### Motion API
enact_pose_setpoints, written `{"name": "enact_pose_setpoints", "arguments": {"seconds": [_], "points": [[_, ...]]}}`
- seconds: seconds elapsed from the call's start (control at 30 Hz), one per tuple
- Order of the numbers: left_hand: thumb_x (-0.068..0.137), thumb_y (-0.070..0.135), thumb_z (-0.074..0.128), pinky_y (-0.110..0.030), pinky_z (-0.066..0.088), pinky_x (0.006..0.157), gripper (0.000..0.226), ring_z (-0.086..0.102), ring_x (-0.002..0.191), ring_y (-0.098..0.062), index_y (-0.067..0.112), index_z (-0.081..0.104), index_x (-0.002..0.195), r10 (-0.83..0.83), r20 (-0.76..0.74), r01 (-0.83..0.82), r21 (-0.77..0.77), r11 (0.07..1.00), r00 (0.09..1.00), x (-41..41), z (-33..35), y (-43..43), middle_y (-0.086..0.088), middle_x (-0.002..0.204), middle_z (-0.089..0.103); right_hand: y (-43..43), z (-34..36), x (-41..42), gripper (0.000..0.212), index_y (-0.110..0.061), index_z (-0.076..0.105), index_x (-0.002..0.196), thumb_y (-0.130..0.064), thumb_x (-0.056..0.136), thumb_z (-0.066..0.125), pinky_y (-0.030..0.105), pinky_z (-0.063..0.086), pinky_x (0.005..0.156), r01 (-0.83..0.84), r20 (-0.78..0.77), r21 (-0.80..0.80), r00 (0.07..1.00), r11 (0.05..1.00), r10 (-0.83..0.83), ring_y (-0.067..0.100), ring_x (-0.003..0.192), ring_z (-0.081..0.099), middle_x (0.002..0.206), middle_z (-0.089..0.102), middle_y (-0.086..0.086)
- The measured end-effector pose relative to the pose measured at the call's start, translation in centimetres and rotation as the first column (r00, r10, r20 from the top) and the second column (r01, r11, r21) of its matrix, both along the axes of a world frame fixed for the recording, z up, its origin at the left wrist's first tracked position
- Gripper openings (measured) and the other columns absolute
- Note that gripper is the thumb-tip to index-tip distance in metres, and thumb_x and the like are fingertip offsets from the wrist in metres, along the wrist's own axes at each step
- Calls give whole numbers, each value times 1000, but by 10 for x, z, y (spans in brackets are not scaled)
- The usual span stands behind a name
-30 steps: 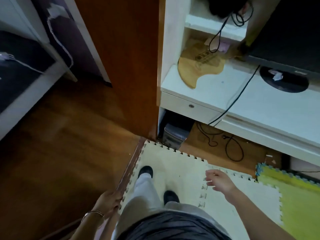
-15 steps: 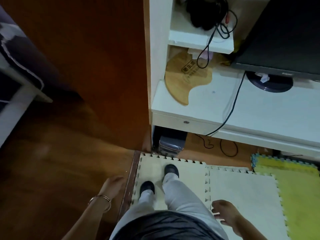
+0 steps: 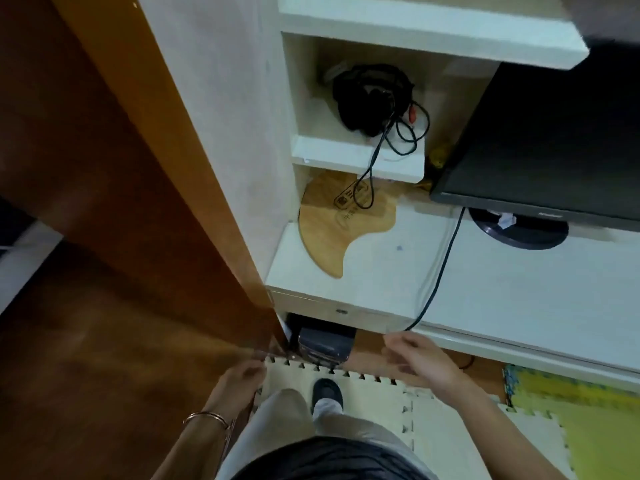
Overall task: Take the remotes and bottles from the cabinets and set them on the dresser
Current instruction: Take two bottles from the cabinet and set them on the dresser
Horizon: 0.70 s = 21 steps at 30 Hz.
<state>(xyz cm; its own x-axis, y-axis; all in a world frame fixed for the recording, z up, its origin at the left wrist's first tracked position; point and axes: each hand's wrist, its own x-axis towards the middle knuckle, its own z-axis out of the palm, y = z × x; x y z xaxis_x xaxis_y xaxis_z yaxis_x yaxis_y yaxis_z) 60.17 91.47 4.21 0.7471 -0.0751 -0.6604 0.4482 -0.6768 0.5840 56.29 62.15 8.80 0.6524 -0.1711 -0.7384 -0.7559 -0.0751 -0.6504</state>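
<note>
I saw no remote or bottle anywhere. Both hands were empty, likely kept free for fetching: right hand (image 3: 422, 367) loosely spread under the white surface (image 3: 502, 289), left hand (image 3: 240, 379) relaxed beside the tall brown wooden panel (image 3: 156, 202), contact unclear.

Cream foam mat (image 3: 363, 407), black headphones (image 3: 367, 98)

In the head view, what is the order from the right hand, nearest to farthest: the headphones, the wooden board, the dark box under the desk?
From the right hand:
1. Dark box, under the desk, to the hand's left.
2. Wooden board, on the desk top, left corner.
3. Headphones, on the shelf above the board, farthest.
</note>
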Motion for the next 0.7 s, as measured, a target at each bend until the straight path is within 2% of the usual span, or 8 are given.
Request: {"name": "enact_pose_setpoints", "arguments": {"seconds": [0.07, 0.17, 0.27, 0.3, 0.37, 0.5, 0.6, 0.7], "points": [[94, 21, 48, -20, 44, 72, 18, 60, 89, -14, 23, 62, 106, -31, 101, 38, -68, 997, 994, 15, 29, -20, -6, 105, 68, -1, 31, 24, 10, -27, 65, 94, -25, 90, 56, 24, 50, 80, 14, 158, 6, 987, 1000, -14, 13, 93, 67, 100, 71, -1], [91, 25, 54, -22, 47, 87, 14, 62, 99, -8, 35, 62, 95, -41, 285, 125, -284, 951, 958, 44, 89, -51, 5, 102, 67, -4, 84, 56, 13, -32, 66, 93, -23, 88, 58, 26, 50, 85, 23, 407, -37, 913, 999, -5, 9, 88, 69, 100, 71, 0], [89, 28, 57, -9, 46, 82, 13, 64, 95, -1, 39, 62, 92, 16, 504, 232, -426, 874, 863, 79, 166, -80, 10, 100, 68, -8, 148, 83, 14, -37, 66, 93, -26, 85, 62, 30, 50, 87, 50, 622, -115, 782, 992, 33, 8, 90, 68, 99, 71, 0], [88, 27, 58, -4, 44, 78, 15, 64, 92, 1, 40, 63, 92, 62, 577, 266, -466, 844, 815, 91, 193, -88, 11, 97, 69, -10, 173, 91, 15, -38, 67, 94, -28, 84, 62, 32, 50, 88, 62, 687, -150, 724, 987, 59, 11, 94, 67, 100, 71, -1], [86, 24, 60, -4, 45, 78, 19, 65, 92, 0, 42, 63, 90, 181, 687, 338, -548, 765, 704, 112, 252, -103, 18, 94, 70, -11, 222, 105, 17, -39, 67, 96, -28, 84, 64, 27, 51, 87, 98, 806, -205, 581, 974, 111, 12, 98, 66, 98, 72, -2], [83, 23, 59, -8, 48, 82, 26, 64, 96, 0, 48, 62, 89, 350, 852, 529, -518, 672, 390, 136, 367, -121, 20, 94, 70, -10, 319, 126, 21, -36, 66, 97, -19, 85, 64, 10, 52, 76, 210, 945, -256, 260, 944, 199, 3, 90, 67, 95, 72, -8], [85, 17, 59, -5, 45, 80, 25, 61, 91, 9, 41, 58, 93, 450, 874, 620, -459, 636, 186, 145, 440, -130, 18, 94, 66, -8, 387, 139, 25, -33, 64, 94, -9, 85, 63, 8, 49, 75, 322, 965, -256, 31, 911, 260, -3, 83, 64, 83, 69, -11], [82, 20, 57, -11, 46, 85, 22, 60, 90, 8, 40, 54, 92, 528, 847, 653, -429, 624, 51, 151, 499, -135, 20, 94, 62, -5, 452, 151, 24, -30, 60, 92, -6, 86, 61, 9, 48, 75, 452, 935, -241, -128, 859, 330, -2, 79, 61, 83, 65, -11]]}}
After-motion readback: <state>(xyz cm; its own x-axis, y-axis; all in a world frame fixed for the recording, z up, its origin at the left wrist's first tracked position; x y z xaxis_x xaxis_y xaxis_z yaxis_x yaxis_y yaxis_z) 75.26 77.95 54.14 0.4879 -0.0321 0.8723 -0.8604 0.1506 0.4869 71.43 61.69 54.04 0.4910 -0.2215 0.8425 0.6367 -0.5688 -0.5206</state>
